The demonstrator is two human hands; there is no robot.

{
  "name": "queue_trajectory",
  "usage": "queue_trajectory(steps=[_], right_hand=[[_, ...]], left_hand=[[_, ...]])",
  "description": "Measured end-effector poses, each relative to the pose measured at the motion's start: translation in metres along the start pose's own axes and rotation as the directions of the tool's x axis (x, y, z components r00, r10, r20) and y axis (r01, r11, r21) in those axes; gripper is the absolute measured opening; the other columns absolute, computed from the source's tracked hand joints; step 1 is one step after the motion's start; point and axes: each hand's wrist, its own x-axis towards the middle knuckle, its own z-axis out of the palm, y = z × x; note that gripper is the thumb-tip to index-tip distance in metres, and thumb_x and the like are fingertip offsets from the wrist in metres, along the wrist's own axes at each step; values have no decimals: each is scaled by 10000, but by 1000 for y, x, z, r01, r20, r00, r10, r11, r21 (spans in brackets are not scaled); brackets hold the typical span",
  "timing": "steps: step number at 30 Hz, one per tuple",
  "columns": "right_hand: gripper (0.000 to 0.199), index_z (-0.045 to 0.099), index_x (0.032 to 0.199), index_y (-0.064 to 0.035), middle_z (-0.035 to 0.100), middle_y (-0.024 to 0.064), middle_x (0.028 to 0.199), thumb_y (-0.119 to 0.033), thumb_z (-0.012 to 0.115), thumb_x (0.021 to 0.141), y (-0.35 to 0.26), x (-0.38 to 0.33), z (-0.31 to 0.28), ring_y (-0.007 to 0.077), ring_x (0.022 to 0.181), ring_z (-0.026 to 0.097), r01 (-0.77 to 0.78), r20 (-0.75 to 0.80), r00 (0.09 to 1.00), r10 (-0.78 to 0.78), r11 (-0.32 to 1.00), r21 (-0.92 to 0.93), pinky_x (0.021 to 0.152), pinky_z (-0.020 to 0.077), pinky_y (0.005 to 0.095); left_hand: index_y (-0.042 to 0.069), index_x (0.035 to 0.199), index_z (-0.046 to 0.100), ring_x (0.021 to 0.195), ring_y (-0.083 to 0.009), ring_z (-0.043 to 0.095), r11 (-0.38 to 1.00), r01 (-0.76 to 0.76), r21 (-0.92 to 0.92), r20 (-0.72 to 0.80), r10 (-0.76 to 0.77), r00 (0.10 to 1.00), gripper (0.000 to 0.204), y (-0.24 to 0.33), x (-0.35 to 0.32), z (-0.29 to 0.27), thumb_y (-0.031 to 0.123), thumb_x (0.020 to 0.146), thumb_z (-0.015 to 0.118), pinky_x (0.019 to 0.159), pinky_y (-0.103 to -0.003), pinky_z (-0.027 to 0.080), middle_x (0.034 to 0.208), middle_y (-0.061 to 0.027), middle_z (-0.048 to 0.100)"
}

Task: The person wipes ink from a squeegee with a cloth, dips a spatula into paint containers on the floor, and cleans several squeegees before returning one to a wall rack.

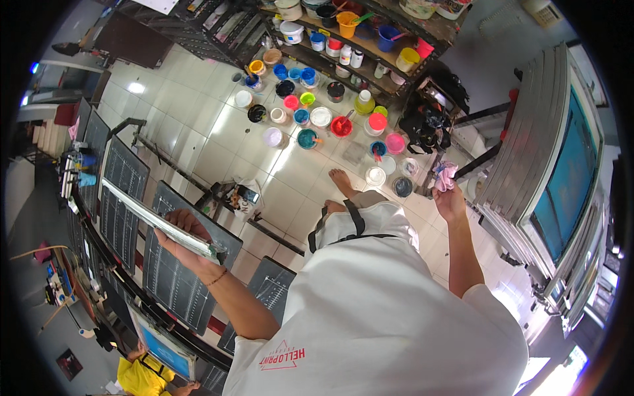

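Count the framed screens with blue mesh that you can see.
2: one blue-mesh screen fronts the stack leaning at right; another blue-mesh screen sits lower left near a person in yellow. Stacked frames may hide more.

A screen-printing workshop is showing here: open paint tubs are crowding the tiled floor and shelves, framed printing screens are leaning stacked at the right, and dark print pallets are lining the left.
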Motion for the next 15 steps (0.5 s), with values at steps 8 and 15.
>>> queue_trajectory(steps=[8,15], right_hand=[[133,559,1027,-92,597,0,920,-161,529,918,7,-8,-2,128,775,563,27,-122,992,-21,999,47,726,488,257],[115,585,979,-115,629,-3,877,-194,550,903,9,7,0,133,745,600,-27,46,999,26,1000,16,700,532,292]], left_hand=[[1,924,450,695,-124,395,1000,16,16,18,-16,1000,248,10,-1,-8,202,914,594,591,-261,380,817,-37,445],[19,885,493,663,-118,409,1000,-6,5,-19,6,1000,243,2,-1,-1,247,931,565,553,-239,381,782,-30,468]])
